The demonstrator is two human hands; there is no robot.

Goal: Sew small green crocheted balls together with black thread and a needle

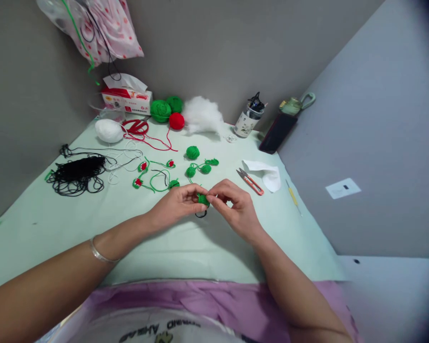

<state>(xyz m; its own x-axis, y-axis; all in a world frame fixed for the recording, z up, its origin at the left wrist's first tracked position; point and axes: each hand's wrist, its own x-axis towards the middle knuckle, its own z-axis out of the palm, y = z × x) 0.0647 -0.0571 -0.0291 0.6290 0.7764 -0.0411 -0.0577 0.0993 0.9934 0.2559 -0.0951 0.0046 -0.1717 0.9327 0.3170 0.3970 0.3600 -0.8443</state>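
A small green crocheted piece (202,199) is pinched between both my hands above the pale green table (171,247). My left hand (177,206) grips its left side with closed fingers. My right hand (234,205) pinches its right side, fingers curled. A short loop of black thread (200,215) hangs just under the piece. Beyond my hands lie several finished green pieces (199,167) with green tails, some with red centres (142,166).
Orange-handled snips (250,182), a white tissue (266,172) and a yellow hook (293,196) lie to the right. Black yarn tangle (76,174) lies left. Green and red yarn balls (166,112), white stuffing (202,114), tissue box (127,100), jar (248,119) line the back.
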